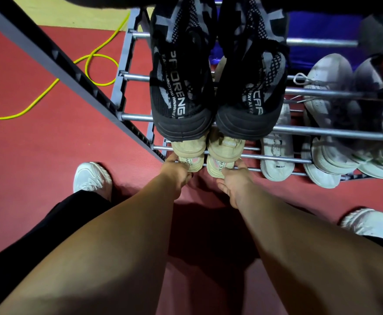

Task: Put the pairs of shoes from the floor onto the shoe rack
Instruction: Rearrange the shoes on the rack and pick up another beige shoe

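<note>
Two beige shoes sit side by side on the lowest bars of the shoe rack point(322, 133), heels toward me. My left hand point(178, 172) grips the heel of the left beige shoe point(191, 155). My right hand point(235, 178) holds the heel of the right beige shoe point(223, 155). A pair of black mesh shoes point(183, 83) rests on the tier above and hides the beige toes.
White shoes point(276, 155) and grey-white shoes point(335, 144) fill the rack's lower tiers to the right. The rack's grey side frame point(72, 73) runs diagonally at the left. A yellow cable point(95, 62) lies on the red floor. My own white shoes point(91, 177) stand either side.
</note>
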`<state>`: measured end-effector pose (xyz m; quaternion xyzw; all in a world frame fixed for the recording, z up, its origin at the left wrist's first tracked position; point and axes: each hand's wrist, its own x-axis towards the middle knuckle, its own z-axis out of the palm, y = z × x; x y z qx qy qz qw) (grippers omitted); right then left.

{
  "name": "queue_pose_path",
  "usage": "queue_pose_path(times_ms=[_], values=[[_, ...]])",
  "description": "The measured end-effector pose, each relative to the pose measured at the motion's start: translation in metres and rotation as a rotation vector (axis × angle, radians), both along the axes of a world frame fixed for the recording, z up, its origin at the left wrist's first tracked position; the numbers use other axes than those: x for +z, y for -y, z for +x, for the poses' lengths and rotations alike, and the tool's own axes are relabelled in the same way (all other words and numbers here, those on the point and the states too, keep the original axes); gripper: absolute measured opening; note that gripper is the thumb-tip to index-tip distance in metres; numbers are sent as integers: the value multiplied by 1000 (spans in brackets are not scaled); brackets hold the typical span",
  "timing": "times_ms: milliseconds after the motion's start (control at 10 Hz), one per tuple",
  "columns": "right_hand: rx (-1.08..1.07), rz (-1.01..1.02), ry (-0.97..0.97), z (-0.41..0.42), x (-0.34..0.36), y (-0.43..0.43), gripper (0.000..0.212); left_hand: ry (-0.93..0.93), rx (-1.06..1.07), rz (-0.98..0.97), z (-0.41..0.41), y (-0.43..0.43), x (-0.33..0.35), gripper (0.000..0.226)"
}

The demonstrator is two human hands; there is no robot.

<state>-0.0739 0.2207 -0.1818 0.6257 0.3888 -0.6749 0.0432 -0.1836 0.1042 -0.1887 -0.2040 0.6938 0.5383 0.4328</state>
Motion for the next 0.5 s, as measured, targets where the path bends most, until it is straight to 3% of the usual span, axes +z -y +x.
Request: queue_pose_path(times_ms=[500], values=[[-18,54,-41,-2,-13,1,48,52,66,-13,0,-3,-3,49]])
